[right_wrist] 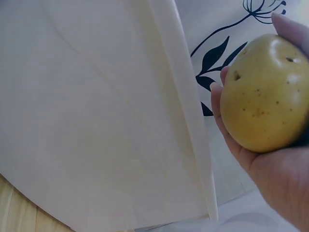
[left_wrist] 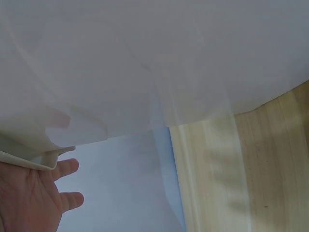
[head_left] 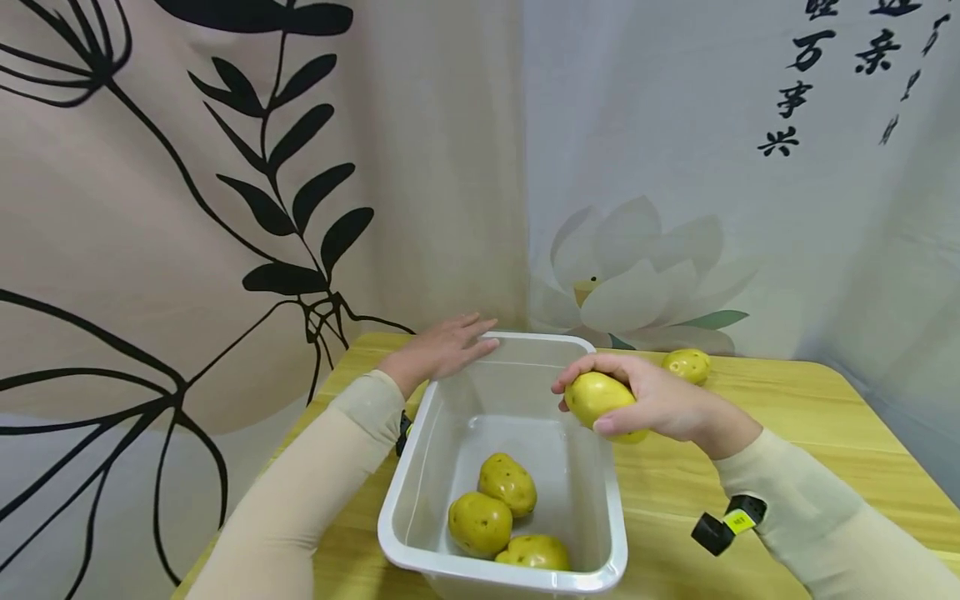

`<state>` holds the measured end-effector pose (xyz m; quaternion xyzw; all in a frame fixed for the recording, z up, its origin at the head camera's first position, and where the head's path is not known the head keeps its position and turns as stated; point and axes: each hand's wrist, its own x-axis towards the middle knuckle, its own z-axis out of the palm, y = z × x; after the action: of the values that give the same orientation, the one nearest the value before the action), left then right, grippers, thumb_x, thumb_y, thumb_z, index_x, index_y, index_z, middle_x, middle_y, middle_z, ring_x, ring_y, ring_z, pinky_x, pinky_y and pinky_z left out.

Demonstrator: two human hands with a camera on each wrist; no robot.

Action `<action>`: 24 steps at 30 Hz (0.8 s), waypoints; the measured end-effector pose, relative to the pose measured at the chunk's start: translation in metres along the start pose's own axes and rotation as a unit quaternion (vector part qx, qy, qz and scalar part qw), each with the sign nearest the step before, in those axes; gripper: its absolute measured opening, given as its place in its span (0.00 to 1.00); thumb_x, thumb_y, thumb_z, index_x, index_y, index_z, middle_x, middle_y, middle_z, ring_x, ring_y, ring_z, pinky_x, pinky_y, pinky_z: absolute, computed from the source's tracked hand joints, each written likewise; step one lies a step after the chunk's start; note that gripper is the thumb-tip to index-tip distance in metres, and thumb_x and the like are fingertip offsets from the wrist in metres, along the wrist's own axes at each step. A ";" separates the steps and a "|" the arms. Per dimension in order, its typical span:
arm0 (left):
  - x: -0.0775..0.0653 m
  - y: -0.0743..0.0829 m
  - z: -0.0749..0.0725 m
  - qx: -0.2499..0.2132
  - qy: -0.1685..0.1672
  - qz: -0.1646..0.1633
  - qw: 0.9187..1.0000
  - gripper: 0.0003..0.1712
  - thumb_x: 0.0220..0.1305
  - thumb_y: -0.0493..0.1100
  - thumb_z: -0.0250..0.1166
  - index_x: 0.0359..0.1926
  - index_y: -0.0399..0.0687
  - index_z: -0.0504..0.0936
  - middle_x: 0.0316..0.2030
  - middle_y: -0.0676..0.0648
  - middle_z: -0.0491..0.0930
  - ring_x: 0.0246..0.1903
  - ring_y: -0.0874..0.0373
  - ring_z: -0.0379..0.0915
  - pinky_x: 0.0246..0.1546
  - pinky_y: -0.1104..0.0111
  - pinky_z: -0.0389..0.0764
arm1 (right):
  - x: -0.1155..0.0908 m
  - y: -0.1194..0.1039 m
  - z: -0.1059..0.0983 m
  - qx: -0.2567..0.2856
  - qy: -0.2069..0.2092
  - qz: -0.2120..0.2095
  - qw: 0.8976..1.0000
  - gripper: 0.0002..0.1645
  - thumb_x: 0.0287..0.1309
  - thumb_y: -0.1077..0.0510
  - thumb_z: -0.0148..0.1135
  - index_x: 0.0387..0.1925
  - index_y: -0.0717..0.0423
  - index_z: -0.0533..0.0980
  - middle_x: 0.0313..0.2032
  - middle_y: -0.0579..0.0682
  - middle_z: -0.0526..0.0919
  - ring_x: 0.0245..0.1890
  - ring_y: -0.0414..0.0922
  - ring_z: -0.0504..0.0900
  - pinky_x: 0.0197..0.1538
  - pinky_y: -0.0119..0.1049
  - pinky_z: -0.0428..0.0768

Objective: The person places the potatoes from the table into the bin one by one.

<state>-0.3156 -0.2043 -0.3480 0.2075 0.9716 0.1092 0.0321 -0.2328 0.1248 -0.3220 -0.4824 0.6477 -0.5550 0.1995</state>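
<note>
My right hand [head_left: 663, 398] grips a yellow potato [head_left: 597, 398] above the right rim of a white plastic bin [head_left: 617, 508]. In the right wrist view, the fingers curl round the potato [right_wrist: 263, 96], whose skin shows small dark eyes. With fingers stretched out, my left hand [head_left: 442, 346] rests on the bin's far left corner. The left wrist view shows that hand [left_wrist: 31, 198] against the rim, next to the bin's outer wall [left_wrist: 120, 72]. Inside the bin, three potatoes [head_left: 480, 523] lie close together near the front end.
One more potato [head_left: 686, 365] sits on the wooden table [head_left: 810, 425], at the back to the right of the bin. Behind the table hangs a curtain [head_left: 442, 167] printed with black plants, a lotus and writing. A black wrist camera [head_left: 723, 527] is strapped to the right sleeve.
</note>
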 end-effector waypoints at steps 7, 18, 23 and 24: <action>0.001 0.001 0.000 0.002 -0.005 -0.006 1.000 0.40 0.65 0.77 0.30 0.74 0.73 0.50 0.75 0.53 0.44 0.73 0.50 0.38 0.69 0.47 0.47 | 0.010 -0.001 0.006 -0.012 -0.036 0.040 0.998 0.27 0.52 0.63 0.65 0.56 0.55 0.73 0.53 0.58 0.77 0.50 0.62 0.76 0.40 0.43 0.81; 0.002 0.001 0.002 0.001 -0.008 -0.018 1.000 0.41 0.64 0.77 0.31 0.74 0.73 0.51 0.75 0.50 0.45 0.73 0.49 0.39 0.68 0.45 0.48 | 0.028 0.004 0.013 -0.024 -0.098 0.061 0.993 0.26 0.55 0.59 0.64 0.57 0.54 0.73 0.49 0.59 0.79 0.39 0.52 0.77 0.36 0.39 0.80; 0.002 0.002 0.002 0.007 -0.005 -0.018 1.000 0.41 0.64 0.78 0.31 0.74 0.73 0.51 0.75 0.51 0.45 0.73 0.49 0.40 0.68 0.45 0.48 | 0.035 0.008 0.017 -0.012 -0.109 0.069 0.992 0.26 0.54 0.59 0.65 0.57 0.54 0.74 0.47 0.60 0.79 0.36 0.49 0.77 0.34 0.38 0.79; 0.002 0.001 0.001 0.008 -0.003 -0.016 1.000 0.41 0.64 0.78 0.31 0.74 0.73 0.51 0.75 0.50 0.46 0.73 0.49 0.40 0.68 0.45 0.48 | 0.037 0.009 0.018 -0.009 -0.112 0.071 0.991 0.26 0.54 0.59 0.65 0.56 0.54 0.74 0.47 0.60 0.78 0.36 0.48 0.77 0.34 0.38 0.79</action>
<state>-0.3167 -0.2019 -0.3489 0.1921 0.9756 0.1002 0.0352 -0.2388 0.0839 -0.3251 -0.4967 0.6587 -0.4756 0.3052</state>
